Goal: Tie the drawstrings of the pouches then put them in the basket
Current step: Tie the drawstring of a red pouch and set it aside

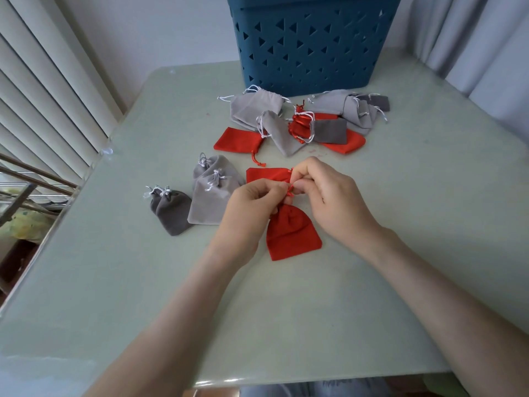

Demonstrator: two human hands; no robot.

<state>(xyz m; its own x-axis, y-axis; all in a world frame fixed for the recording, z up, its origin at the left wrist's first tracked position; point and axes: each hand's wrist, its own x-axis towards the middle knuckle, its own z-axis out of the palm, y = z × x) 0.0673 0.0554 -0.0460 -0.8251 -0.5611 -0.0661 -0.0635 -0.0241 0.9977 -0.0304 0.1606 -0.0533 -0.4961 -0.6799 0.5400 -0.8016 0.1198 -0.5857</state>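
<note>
Head cam — green table (pixel 114 282) w/ basket (pixel 309 47) at back, blinds (pixel 43 81) left.

Red and grey pouches (pixel 292 236), triangle-patterned teal basket (pixel 309 47), seemingly pale-green table (pixel 286 325).

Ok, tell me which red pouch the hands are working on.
The red pouch nearest the person: both left hand and right hand pinch its drawstring; the other red ones lie farther back.
</note>
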